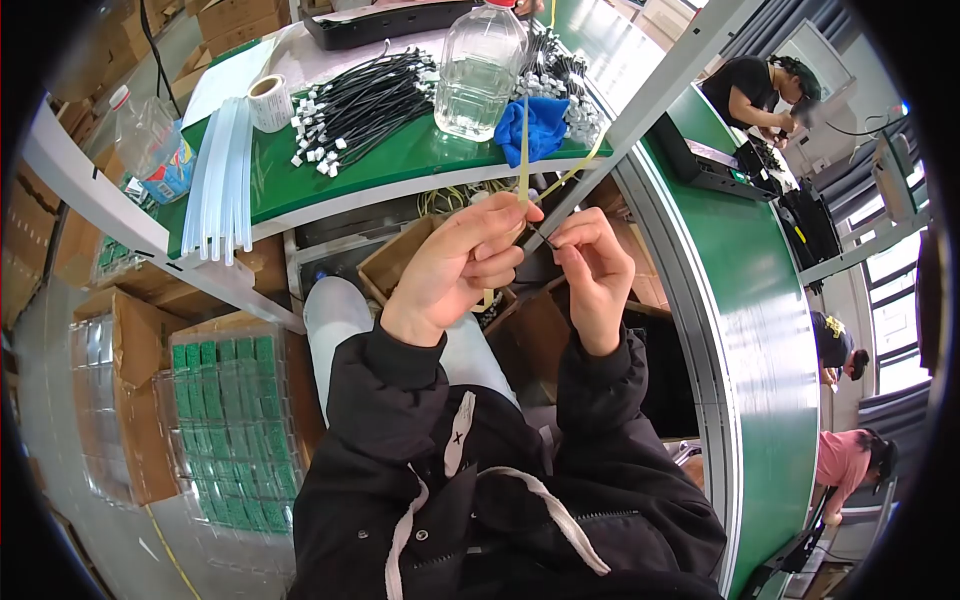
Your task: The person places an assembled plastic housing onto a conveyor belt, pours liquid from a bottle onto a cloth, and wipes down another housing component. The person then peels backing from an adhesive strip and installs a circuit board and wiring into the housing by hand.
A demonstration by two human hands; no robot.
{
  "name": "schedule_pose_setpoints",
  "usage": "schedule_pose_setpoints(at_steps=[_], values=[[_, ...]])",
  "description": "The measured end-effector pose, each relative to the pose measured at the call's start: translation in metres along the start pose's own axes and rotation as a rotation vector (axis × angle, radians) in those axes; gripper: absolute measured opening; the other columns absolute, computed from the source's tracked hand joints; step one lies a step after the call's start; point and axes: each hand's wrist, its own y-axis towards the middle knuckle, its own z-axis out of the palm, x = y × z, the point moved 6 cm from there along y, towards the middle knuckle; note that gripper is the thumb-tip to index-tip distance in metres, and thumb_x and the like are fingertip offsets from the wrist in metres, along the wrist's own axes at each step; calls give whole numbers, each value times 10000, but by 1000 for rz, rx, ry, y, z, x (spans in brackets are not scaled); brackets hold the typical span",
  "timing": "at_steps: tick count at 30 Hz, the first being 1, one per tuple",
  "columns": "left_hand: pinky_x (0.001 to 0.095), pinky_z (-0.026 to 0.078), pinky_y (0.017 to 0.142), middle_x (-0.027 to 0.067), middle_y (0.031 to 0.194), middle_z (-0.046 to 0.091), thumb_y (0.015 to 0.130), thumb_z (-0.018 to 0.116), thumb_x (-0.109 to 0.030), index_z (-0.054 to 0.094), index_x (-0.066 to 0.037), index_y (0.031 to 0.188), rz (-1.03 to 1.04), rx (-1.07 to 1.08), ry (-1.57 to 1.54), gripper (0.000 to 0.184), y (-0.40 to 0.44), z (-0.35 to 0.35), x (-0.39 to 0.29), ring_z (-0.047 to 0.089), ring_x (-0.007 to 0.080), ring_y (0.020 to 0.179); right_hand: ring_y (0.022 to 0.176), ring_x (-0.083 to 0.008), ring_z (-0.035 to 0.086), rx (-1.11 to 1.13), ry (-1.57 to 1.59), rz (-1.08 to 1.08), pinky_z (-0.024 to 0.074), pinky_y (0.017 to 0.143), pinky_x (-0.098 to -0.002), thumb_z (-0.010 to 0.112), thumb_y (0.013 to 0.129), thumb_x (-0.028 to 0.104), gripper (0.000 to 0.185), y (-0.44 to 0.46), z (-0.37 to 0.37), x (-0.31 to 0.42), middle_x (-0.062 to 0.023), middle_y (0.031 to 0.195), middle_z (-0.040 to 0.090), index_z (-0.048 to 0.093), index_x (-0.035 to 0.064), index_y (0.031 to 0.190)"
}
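"Left hand [470, 255] first: what do I have there?"

"On my screen, its fingers are closed around a yellow strip [524, 165]. The strip stands up out of the grip and crosses in front of the blue cloth [548, 130]."

"And the right hand [597, 268]?"

"Thumb and fingertips pinched on a thin dark cord [538, 235], which lies in the gap between the 2 hands. I can't tell whether its other end touches the left fingers."

"Where are they?"

"Above the lap, just short of the near edge of the green tabletop [300, 190]."

"What do I see on it?"

"Black cables [385, 95] with white ends, heaped. Just right of them stands a clear bottle [480, 80] with a red cap, the cloth beside its base. Left of the cables, a white roll [269, 105]; then pale tubes [222, 180], their ends past the near edge."

"Farther out?"

"I see green pieces in a clear tray [230, 420] at lower left, and a person in black [735, 90] bent over work at upper right."
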Motion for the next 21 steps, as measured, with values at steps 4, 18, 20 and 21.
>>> schedule_pose_setpoints(at_steps=[4, 18, 20, 21], values=[[193, 169, 412, -74, 564, 295, 959, 492, -214, 555, -37, 1064, 97, -35, -56, 215, -5, -5, -9, 206, 21, 432, 823, -112, 495, -24, 112, 22, 393, 721, -221, 551, 847, -28, 56, 0, -10, -17, -65, 940, 525, 590, -44, 882], [196, 170, 421, -89, 549, 304, 942, 509, -213, 566, -22, 1072, 114, -111, 148, 238, -16, 8, -9, 207, 13, 432, 849, -119, 580, -37, 138, 18, 465, 773, -253, 715, 739, -71, 316, 9, 36, 11, -77, 954, 605, 562, -39, 1014], [196, 172, 421, -90, 545, 300, 941, 508, -219, 564, -21, 1074, 109, -77, 129, 245, -18, 6, -8, 204, 11, 431, 843, -124, 588, -30, 154, 53, 467, 778, -254, 704, 743, -81, 324, 9, 36, 9, -84, 961, 610, 559, -50, 1030], [196, 169, 422, -90, 546, 297, 939, 513, -216, 565, -22, 1074, 125, -102, 123, 242, -18, 5, -9, 202, 10, 433, 816, -121, 587, -52, 147, 56, 458, 756, -245, 693, 755, -80, 270, 9, 36, 9, -85, 934, 623, 590, -54, 1004]])
